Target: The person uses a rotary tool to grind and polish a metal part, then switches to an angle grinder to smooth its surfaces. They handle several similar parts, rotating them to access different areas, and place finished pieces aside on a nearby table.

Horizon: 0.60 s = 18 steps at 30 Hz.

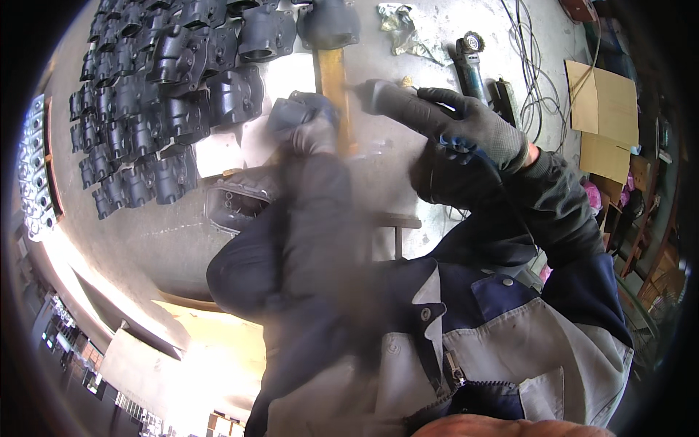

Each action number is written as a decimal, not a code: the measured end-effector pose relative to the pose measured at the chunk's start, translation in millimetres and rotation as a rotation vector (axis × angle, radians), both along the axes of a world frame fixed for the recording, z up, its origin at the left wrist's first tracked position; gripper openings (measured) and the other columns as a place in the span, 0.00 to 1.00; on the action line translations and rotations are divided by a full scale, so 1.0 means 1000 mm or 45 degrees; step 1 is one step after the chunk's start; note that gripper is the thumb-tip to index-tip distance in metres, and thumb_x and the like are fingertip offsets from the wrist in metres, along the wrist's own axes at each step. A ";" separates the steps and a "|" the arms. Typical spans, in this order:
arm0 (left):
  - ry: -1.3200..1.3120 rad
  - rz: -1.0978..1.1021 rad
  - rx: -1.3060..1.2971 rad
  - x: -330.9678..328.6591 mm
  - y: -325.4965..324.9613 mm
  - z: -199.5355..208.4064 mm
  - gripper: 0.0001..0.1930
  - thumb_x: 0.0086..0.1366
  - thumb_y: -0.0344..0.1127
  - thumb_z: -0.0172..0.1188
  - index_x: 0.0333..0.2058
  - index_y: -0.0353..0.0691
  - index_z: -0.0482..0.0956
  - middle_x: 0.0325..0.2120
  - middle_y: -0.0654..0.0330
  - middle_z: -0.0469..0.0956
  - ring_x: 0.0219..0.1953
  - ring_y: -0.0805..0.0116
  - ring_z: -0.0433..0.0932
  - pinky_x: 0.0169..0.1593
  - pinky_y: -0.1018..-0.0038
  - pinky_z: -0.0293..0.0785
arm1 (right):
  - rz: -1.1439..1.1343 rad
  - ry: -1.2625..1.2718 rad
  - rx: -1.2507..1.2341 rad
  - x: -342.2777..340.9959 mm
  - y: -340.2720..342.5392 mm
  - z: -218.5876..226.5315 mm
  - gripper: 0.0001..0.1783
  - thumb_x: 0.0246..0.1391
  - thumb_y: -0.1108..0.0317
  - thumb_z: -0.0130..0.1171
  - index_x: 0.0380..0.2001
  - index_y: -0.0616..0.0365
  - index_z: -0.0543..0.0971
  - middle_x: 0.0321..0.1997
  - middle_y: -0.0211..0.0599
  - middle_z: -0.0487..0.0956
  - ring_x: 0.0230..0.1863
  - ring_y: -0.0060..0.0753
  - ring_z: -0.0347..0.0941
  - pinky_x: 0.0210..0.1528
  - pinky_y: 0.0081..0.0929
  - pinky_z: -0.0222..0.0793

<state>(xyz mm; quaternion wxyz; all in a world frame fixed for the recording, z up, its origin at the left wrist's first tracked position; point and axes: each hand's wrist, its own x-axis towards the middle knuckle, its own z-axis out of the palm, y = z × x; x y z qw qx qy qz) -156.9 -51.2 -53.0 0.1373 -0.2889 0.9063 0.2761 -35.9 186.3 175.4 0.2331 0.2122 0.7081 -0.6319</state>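
Dark-grey tool [411,109] is clamped in right hand [482,131] near yellow bar's [333,76] edge; left hand's [313,135] grip unclear.

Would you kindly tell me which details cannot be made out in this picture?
Head view:
- Grey-gloved left hand: its hold on the dark metal part, lost in blur.
- Black cylindrical tool: tip blurred, rear covered by grey-gloved right hand.
- Farthest black cast-metal housings: cut off by the upper edge.

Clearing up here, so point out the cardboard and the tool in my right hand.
Cardboard [617,105]: head view, on its upper panel.
Tool [409,111]: head view, on its dark body.
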 end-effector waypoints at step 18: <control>0.597 -0.820 0.202 0.070 -0.054 0.092 0.39 0.56 0.39 0.77 0.65 0.41 0.73 0.57 0.44 0.77 0.60 0.45 0.76 0.67 0.50 0.70 | 0.678 0.550 0.453 0.003 -0.018 -0.017 0.17 0.65 0.75 0.62 0.55 0.64 0.80 0.53 0.36 0.82 0.56 0.32 0.79 0.58 0.30 0.78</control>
